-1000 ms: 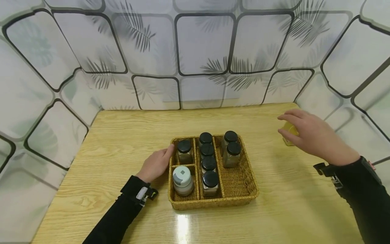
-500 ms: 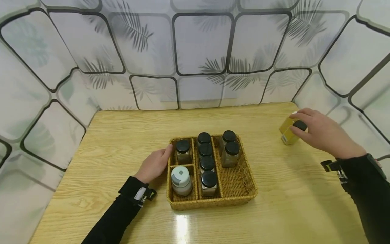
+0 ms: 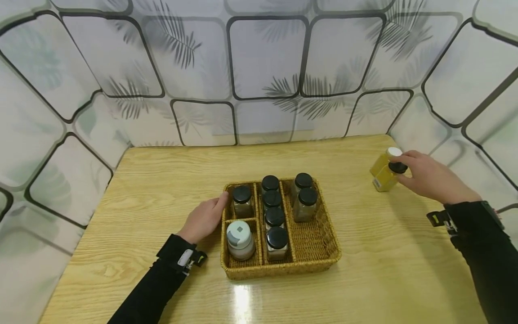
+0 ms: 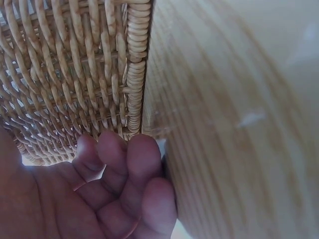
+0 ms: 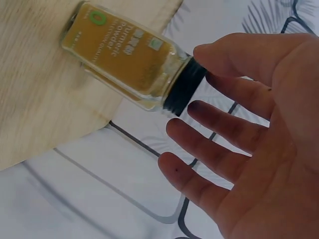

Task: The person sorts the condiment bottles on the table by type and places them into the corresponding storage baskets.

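Note:
My right hand (image 3: 437, 179) is at the far right of the table, thumb and fingertip at the black cap of a square glass jar of turmeric powder (image 3: 384, 181). In the right wrist view the label on the turmeric jar (image 5: 124, 52) shows; thumb and index finger pinch the cap while the other fingers extend away from it. Directly behind stands another yellow jar (image 3: 379, 164) with a white lid. My left hand (image 3: 203, 219) holds the left side of a divided wicker basket (image 3: 279, 271), thumb at the rim. In the left wrist view, curled fingertips touch the woven basket (image 4: 65, 64) at its bottom edge.
Several black-capped spice jars (image 3: 277, 239) stand in the basket's left, middle and right compartments. A round jar with a pale lid (image 3: 241, 238) sits in the front left one. The wooden table (image 3: 170, 166) is bordered by patterned cloth walls (image 3: 267, 58).
My right hand has come down from above the yellow jars onto the black cap, uncovering the white lid behind. The left hand stays at the basket; the view has shifted slightly.

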Demonstrator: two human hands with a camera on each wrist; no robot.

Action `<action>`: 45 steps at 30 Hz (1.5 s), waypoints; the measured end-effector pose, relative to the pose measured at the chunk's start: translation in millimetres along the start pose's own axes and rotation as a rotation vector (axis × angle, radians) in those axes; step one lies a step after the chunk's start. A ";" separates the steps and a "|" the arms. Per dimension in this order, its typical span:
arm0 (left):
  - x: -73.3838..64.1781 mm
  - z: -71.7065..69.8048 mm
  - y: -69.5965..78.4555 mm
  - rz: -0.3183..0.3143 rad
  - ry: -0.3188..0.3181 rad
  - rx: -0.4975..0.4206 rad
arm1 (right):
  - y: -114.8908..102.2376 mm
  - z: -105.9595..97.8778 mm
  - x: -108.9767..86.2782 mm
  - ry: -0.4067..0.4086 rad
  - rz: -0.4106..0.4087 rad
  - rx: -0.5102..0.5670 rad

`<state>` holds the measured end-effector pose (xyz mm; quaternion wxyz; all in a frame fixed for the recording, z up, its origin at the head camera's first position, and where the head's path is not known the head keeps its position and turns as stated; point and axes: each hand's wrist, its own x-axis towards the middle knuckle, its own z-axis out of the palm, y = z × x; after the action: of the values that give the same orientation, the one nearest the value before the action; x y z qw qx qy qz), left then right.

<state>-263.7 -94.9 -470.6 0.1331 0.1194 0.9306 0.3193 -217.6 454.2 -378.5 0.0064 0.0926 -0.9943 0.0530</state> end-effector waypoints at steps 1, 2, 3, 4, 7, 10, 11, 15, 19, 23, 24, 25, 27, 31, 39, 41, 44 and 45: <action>-0.1 -0.1 0.1 -0.001 -0.002 0.000 | 1.7 1.3 0.3 0.002 0.000 0.001; -0.1 -0.2 0.2 0.001 -0.001 0.000 | 3.4 2.5 0.9 0.005 -0.001 0.002; -0.1 -0.5 0.4 0.004 0.002 -0.001 | 4.6 3.7 1.5 0.008 -0.001 0.007; -0.1 -0.7 0.6 0.005 0.002 -0.001 | 5.3 4.5 2.0 0.013 0.001 0.010; -0.2 -1.4 0.5 0.008 0.003 -0.002 | 6.9 6.7 3.9 0.022 0.007 0.028; -0.4 -1.5 0.0 0.012 0.002 -0.005 | 8.2 8.4 5.7 0.015 0.022 0.044; -0.5 -1.3 -0.2 0.016 0.004 -0.008 | 8.5 8.9 6.3 0.012 0.026 0.049; -0.4 -0.2 -0.9 0.025 0.010 -0.020 | 8.9 11.2 7.5 0.010 0.037 0.063; -0.3 0.1 -1.7 0.028 0.006 -0.025 | 7.6 11.8 7.5 0.028 0.032 0.074; 0.2 0.0 -1.5 0.035 0.010 -0.023 | 9.7 12.7 7.1 0.023 0.037 0.079; 0.4 0.1 -1.3 0.035 0.011 -0.021 | 10.4 13.1 7.4 0.020 0.041 0.078; 0.6 0.1 -1.0 0.035 0.012 -0.017 | 11.0 13.5 7.7 0.018 0.042 0.077; 0.9 0.0 -0.7 0.033 0.014 -0.011 | 12.2 14.0 8.2 0.006 0.046 0.076; 0.6 0.2 -0.9 0.029 0.018 -0.003 | 12.8 14.8 9.9 -0.002 0.047 0.068; -0.8 -0.1 -0.6 0.020 0.017 -0.011 | 12.7 13.3 11.9 -0.050 0.050 0.055; -0.8 -0.2 -0.4 0.018 0.018 -0.010 | 11.7 12.9 12.6 -0.051 0.051 0.054; -0.8 -0.3 -0.1 0.014 0.015 -0.005 | 10.6 12.8 12.9 -0.048 0.053 0.055; -0.8 -0.5 0.0 0.012 0.012 -0.004 | 10.7 12.5 12.8 -0.047 0.051 0.055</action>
<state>-263.1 -95.4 -470.2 0.1258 0.1227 0.9300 0.3228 -232.2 460.9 -391.8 -0.0208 0.0688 -0.9943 0.0784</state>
